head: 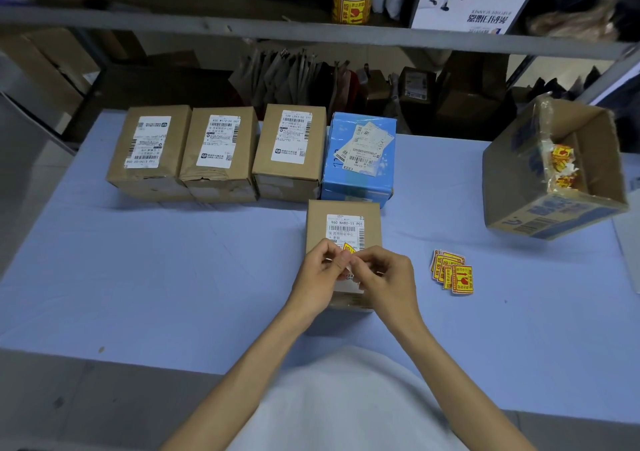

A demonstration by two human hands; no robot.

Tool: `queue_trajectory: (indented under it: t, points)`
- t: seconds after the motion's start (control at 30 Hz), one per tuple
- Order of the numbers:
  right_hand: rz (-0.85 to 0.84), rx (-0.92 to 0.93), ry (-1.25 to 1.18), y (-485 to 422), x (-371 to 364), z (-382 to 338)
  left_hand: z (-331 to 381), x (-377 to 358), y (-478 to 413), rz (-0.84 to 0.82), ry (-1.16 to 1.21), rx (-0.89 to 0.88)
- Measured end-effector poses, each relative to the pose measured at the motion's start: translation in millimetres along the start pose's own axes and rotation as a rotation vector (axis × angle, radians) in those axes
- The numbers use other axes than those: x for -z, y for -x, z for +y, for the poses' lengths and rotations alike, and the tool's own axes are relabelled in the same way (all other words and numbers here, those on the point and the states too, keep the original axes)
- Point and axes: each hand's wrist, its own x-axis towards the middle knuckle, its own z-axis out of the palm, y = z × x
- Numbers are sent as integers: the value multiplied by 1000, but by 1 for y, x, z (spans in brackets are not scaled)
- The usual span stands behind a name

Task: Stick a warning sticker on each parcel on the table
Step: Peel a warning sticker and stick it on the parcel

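At lower centre of the frame, the left hand (320,270) and right hand (384,277) meet, fingertips of both pinching one yellow sticker (348,249) just over the near parcel (343,222), which sits on the table (173,277). Judged step: peeling the sticker off its backing, not yet applied. The next move calls for freeing it and pressing it flat on bare cardboard, clear of the parcel's label. A pile of stickers (452,274) lies to the right, apart from the parcel. Further back, left of centre, three brown parcels (221,149) and a blue parcel (360,159) stand in a row; no warning sticker shows on them. An open carton (519,187) at right holds sticker scraps. A roll (351,0) stands on the shelf, top centre.
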Motion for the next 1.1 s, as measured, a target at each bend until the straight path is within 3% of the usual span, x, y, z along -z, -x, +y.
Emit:
queue_trajectory:
  t: [0.27,0.43,0.6,0.8,1.1]
  points:
    - [281,-123,-141,-11,12,-3,2,12,-7,276,-144,23]
    - [313,-145,-140,-12,14,-1,6,11,-5,358,-123,-2]
    - [338,-109,-50,-12,14,0,10,11,0,469,-249,11]
    - [332,-100,-1,-12,7,-5,14,5,3,392,-411,-44]
    - [343,-129,18,-12,1,-13,13,6,2,261,-567,-303]
